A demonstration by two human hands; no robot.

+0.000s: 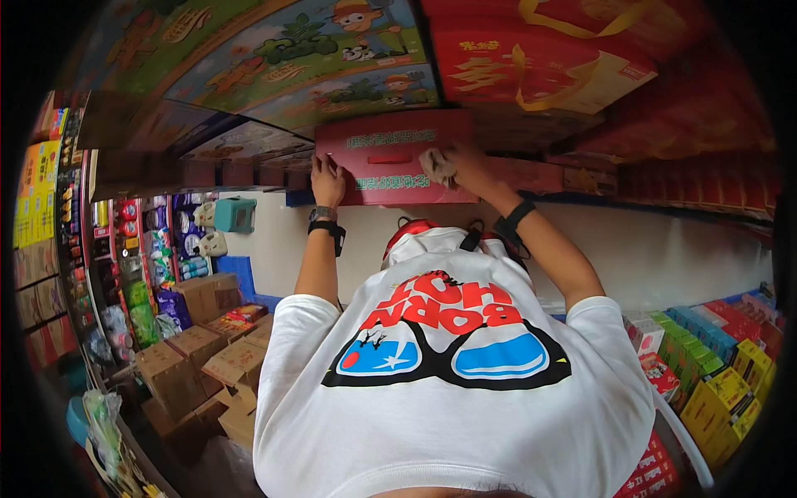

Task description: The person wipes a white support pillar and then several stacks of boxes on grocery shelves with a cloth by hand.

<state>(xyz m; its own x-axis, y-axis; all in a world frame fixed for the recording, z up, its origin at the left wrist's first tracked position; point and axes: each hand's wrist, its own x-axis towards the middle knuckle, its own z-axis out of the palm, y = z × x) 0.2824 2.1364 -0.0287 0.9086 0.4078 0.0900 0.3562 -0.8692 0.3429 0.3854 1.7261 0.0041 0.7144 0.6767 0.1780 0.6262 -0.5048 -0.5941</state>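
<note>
A red cardboard box [398,163] with a slot-like red carry handle [390,159] and green printed writing lies before me at the edge of stacked goods. My left hand [328,179] rests on its left end, fingers a little spread and bent against the cardboard. In my right hand [468,167] is a crumpled greyish cloth [439,167], pressed against the right part of the same printed face. Motion blurs that hand, and its fingers are partly hidden behind the cloth. Each wrist wears a black strap; a watch [322,213] sits on the left one.
Green illustrated cartons [336,46] and red gift boxes with yellow ribbon handles [485,68] rise beyond the box. Brown cartons [180,367] stand on the left near shelves of bottles and packets. Coloured boxes [716,386] are stacked to the right. Pale floor [274,249] shows below.
</note>
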